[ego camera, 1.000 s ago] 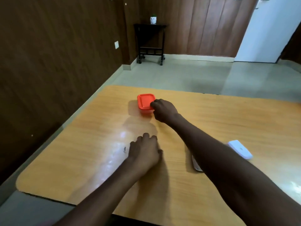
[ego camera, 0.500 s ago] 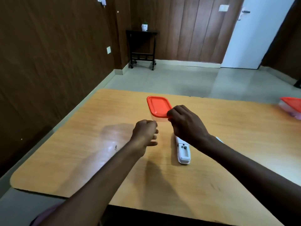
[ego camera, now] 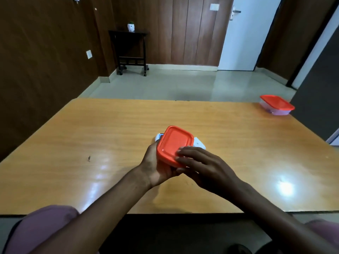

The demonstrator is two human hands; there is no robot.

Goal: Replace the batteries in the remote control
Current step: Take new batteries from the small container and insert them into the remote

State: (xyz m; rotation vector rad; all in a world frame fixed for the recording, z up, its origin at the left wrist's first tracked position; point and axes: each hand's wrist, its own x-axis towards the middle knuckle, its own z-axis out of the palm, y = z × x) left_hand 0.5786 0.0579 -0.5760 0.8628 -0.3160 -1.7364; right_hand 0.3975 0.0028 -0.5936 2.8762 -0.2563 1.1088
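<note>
a person's left hand (ego camera: 156,166) cups a small red-lidded container (ego camera: 174,144) above the wooden table (ego camera: 110,136), right hand (ego camera: 205,166) fingertips pressing its lid; the white remote control (ego camera: 159,138) lies mostly hidden behind it.

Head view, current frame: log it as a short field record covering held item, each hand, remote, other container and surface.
held item: orange-lidded container, lid on, lifted off the table
left hand: left hand cups the container's side and underside
right hand: right hand, fingers on the lid's near edge
remote: white remote on the table, mostly hidden behind the container
other container: second orange-lidded container, far right, closed, untouched
surface: wooden table
batteries: none visible
</note>
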